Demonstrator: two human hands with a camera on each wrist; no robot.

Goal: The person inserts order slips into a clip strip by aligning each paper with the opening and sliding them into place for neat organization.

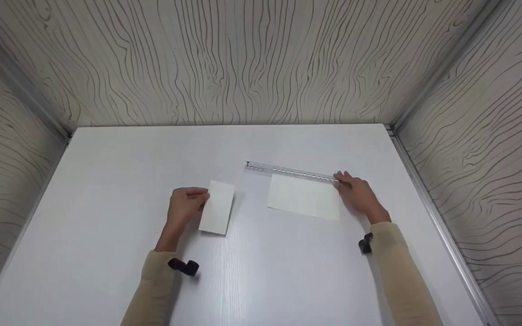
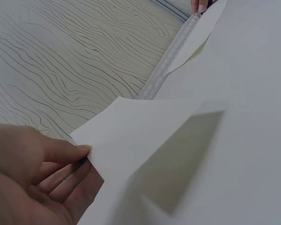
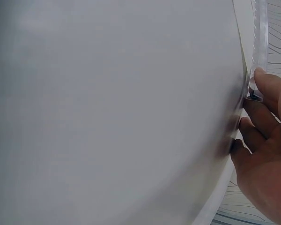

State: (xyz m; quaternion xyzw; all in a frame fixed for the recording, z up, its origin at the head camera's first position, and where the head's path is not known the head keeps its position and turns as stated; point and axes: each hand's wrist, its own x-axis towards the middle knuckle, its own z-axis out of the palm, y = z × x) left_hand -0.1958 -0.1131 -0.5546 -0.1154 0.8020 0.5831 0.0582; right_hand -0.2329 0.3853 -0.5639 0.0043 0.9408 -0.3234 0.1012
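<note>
My left hand pinches a small white paper rectangle by its left edge, thumb on top. In the left wrist view the paper is tilted up and casts a shadow on the table. To the right lies a larger white sheet of paper, with a clear plastic ruler along its far edge. The ruler's left end sticks out past the sheet. My right hand grips the ruler's right end between thumb and fingers, beside the sheet's right edge.
Everything is on a white table. A wood-grain patterned wall rises behind its far edge, with similar panels at left and right. Metal rails run along the side edges. A black strap with a small camera is on each wrist.
</note>
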